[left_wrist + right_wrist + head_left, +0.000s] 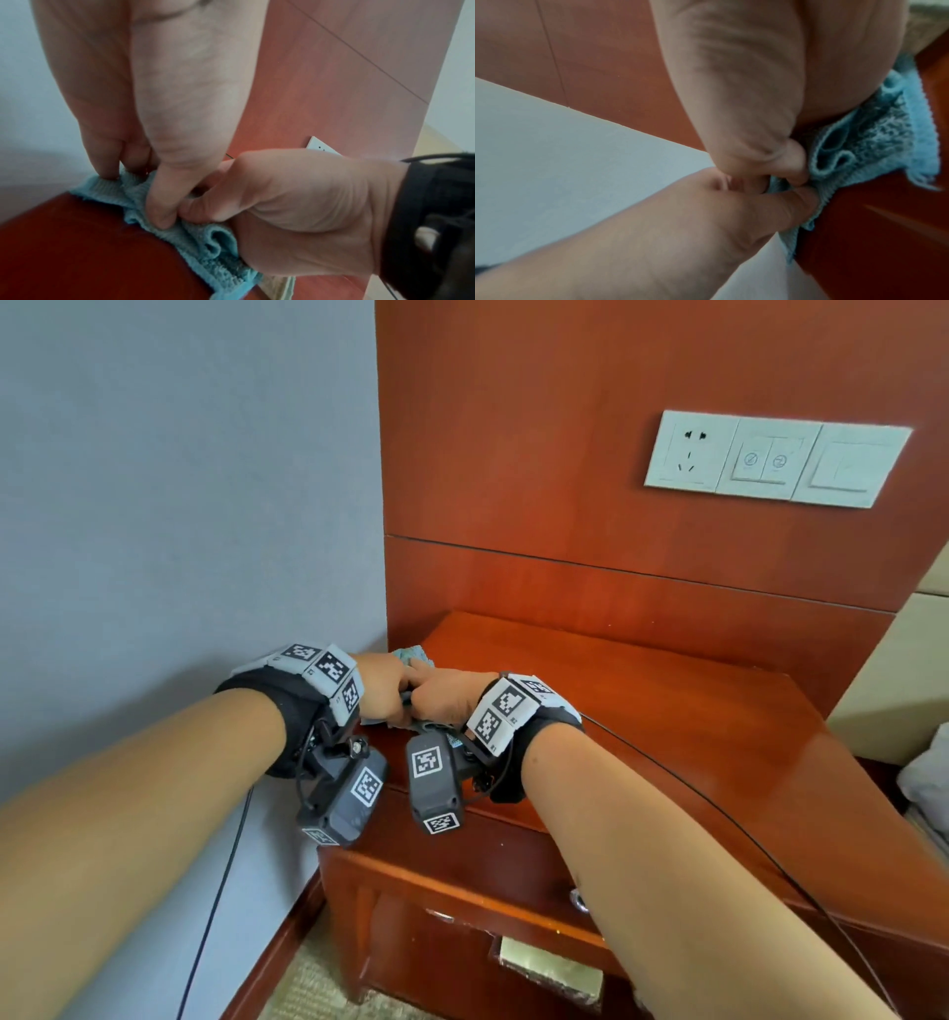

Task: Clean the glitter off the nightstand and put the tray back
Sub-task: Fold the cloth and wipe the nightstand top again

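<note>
A crumpled light-blue cloth (pixel 411 654) lies bunched at the rear left corner of the red-brown nightstand (pixel 667 721), right beside the grey wall. My left hand (pixel 382 688) and right hand (pixel 441 698) meet over it, knuckles touching. In the left wrist view the left hand (pixel 138 192) pinches the cloth (pixel 205 243) between thumb and fingers, and the right hand (pixel 282 203) curls round a fold. The right wrist view shows the right hand (pixel 782 166) gripping the cloth (pixel 872 142) against the left hand (pixel 770 203). No tray or glitter shows.
A wooden wall panel (pixel 616 505) with a white socket and switch plate (pixel 775 459) rises behind the nightstand. The grey wall (pixel 179 505) closes the left side. A drawer with a metal knob (pixel 577 898) faces me. Bedding (pixel 924 783) lies at the right. A black cable (pixel 719 793) crosses the top.
</note>
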A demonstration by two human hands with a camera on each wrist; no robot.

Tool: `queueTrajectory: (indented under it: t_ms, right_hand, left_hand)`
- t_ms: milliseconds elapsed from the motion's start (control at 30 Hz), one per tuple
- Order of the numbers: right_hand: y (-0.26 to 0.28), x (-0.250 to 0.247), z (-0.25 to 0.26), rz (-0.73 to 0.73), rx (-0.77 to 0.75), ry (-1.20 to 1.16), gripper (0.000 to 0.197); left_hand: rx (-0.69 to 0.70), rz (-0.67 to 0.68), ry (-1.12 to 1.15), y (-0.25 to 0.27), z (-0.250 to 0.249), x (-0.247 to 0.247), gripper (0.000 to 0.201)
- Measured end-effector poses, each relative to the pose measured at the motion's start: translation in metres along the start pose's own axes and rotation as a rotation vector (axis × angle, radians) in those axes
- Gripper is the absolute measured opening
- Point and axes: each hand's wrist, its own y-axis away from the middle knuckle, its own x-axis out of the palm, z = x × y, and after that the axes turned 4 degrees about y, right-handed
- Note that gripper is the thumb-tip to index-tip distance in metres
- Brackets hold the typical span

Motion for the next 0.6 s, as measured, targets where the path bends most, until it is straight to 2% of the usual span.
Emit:
queueTrajectory:
  t_ms: [100,333,467,600]
  right_hand:
    - [0.023,0.006,0.013,0.046,0.030,0.042,0.054]
    - [0.074,0.018,0.039,0.044,0.032,0.099,0.051]
    - [0.095,0.029,0.046,-0.002,-0.002,0.050,0.058]
    - [0.115,0.036,0.048,-0.057,0.020,0.068,0.054]
  left_hand:
    - [-0.020,-0.014,0.007,0.022,-0.005,0.011,0.037]
    - [-0.005,-0.059,0.013,0.071,-0.013,0.028,0.039]
    - [0.033,-0.066,0.042,0.092,-0.014,0.036,0.038]
    - [0.076,-0.054,-0.039,0.094,-0.020,0.039,0.034]
